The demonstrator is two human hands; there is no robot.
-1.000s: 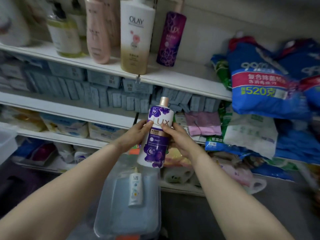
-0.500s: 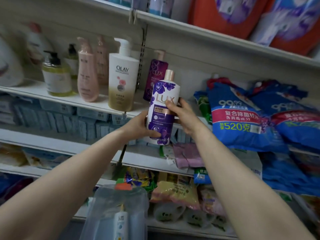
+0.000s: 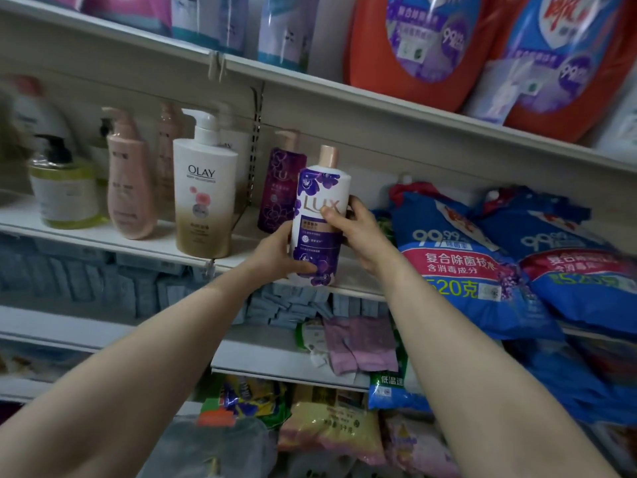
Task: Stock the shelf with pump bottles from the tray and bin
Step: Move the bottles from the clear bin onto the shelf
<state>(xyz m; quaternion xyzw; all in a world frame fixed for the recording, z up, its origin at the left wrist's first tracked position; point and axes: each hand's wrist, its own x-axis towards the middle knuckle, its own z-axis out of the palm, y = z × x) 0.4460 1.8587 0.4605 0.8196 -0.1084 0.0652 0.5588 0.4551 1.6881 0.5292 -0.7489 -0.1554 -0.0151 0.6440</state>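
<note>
I hold a white and purple LUX bottle (image 3: 319, 222) upright at the front edge of the white shelf (image 3: 103, 236); whether its base touches the board I cannot tell. My left hand (image 3: 275, 253) grips its lower left side, thumb across the label. My right hand (image 3: 358, 232) grips its right side higher up. Just behind it stands a dark purple LUX pump bottle (image 3: 279, 188). To the left stand a white and gold OLAY pump bottle (image 3: 203, 201), a pink pump bottle (image 3: 129, 188) and a yellow-green pump bottle (image 3: 63, 188).
Blue detergent bags (image 3: 458, 257) lie on the shelf right of the bottle. Red-orange refill bags (image 3: 424, 46) crowd the shelf above. Blue boxes (image 3: 103, 291) fill the shelf below. A clear plastic bin (image 3: 213, 446) sits low between my arms.
Both hands lifted the LUX bottle from above the bin up to the shelf with the pump bottles. The view tilted upward with it.
</note>
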